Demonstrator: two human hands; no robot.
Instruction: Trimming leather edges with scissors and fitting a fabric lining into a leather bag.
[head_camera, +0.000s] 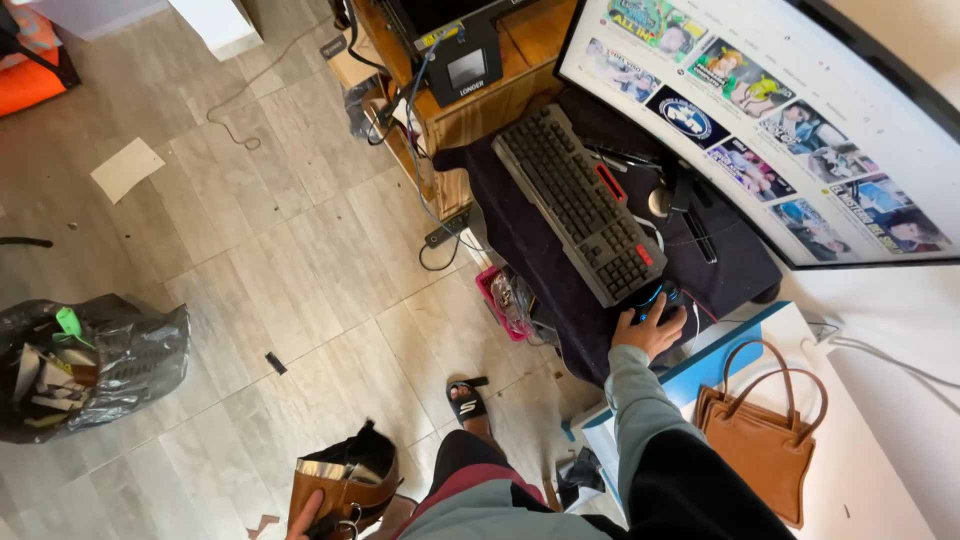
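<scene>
At the lower left a brown bag (345, 490) is gripped at its edge by the left hand (305, 518), only fingertips being seen, and it is best kept low and steady. Further right, the mouse (660, 298) at the near end of the keyboard (585, 205) is covered by the right hand (650, 330), closed loosely on it; small, light movements are judged best. A dark cloth (540, 250) is spread over the desk before a curved monitor (800, 120), and grey floor tiles (250, 250) are strewn with scraps.
</scene>
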